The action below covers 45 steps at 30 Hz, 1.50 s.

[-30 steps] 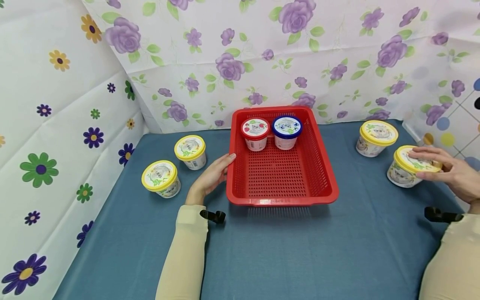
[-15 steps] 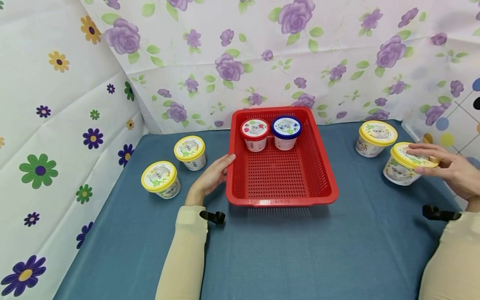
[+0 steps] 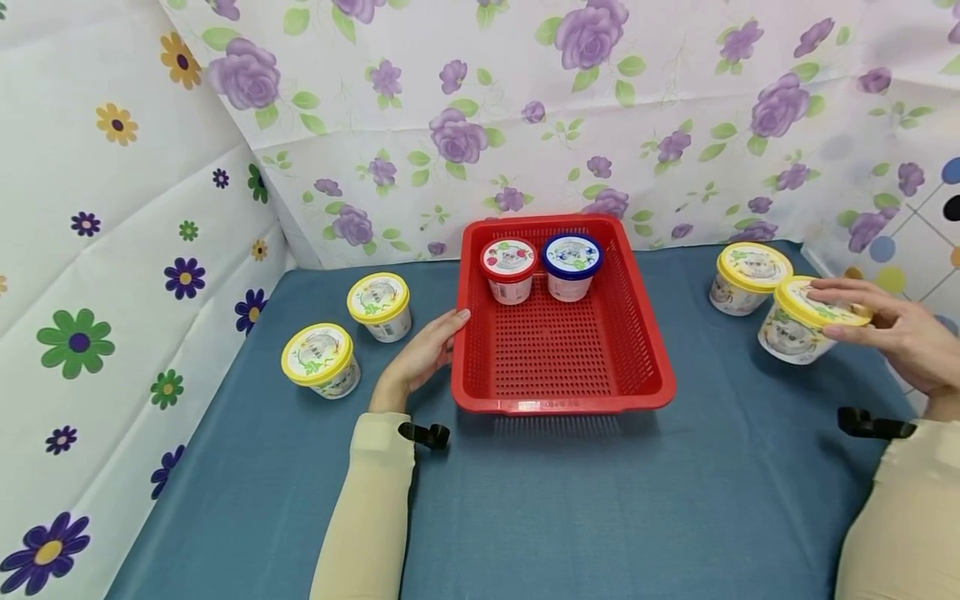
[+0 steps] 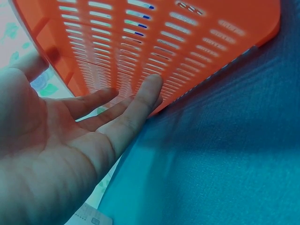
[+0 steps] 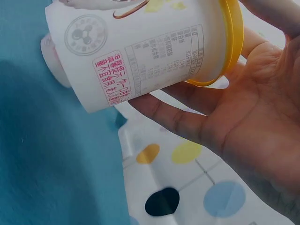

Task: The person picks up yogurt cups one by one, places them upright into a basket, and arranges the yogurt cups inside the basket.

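Caution: yellow-lidded tub (image 3: 789, 337), gripped approx. at its lid (image 3: 804, 302) by my half-spread R fingers (image 3: 855, 293), may drop if lid pops; my L fingers (image 4: 140, 101), near-straight, pinch red basket (image 3: 577, 406) w/ thumb (image 4: 32, 65).

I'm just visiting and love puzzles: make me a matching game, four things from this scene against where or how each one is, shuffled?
1. Red perforated plastic basket
2. Round blue-lidded pale tub
3. Round red-lidded pale tub
4. Bare right hand

A. Inside, left in head view
B. Gripping a round yellow-lidded white tub
C. Held by the left hand
D. Inside, right in head view

Pairs: 1-C, 2-D, 3-A, 4-B
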### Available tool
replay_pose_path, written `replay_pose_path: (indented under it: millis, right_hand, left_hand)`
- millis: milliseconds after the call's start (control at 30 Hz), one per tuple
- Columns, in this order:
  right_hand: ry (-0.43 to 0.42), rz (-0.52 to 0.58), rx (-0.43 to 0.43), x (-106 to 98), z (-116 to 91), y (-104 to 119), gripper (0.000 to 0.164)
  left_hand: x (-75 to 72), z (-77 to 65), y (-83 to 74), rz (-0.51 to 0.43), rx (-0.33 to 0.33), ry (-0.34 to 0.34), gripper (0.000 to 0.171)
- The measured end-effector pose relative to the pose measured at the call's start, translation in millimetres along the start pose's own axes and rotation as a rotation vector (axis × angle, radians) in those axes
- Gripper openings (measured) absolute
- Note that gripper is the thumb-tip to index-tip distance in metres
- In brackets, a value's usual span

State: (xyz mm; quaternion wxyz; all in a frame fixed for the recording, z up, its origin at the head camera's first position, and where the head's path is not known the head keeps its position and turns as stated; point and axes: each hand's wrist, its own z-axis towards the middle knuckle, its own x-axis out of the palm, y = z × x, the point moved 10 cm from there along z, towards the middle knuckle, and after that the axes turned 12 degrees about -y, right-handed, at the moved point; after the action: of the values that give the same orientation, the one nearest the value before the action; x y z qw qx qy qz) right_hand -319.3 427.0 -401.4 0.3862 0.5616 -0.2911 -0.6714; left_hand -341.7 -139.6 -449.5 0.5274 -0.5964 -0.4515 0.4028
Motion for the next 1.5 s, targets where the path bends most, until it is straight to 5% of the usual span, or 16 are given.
replay_pose_path:
  millis: [567, 1500]
  right_hand:
    - [-0.036, 0.014, -0.075, 16.3, 9.0, 43.3, 0.054]
    - [0.059, 0.071, -0.116, 42.3, 15.6, 67.8, 0.053]
  left_hand:
    - [-0.3, 1.5, 3.4, -0.006, -0.012, -0.002, 0.063]
    - [-0.9, 1.9, 3.6, 0.004, -0.018, -0.011, 0.062]
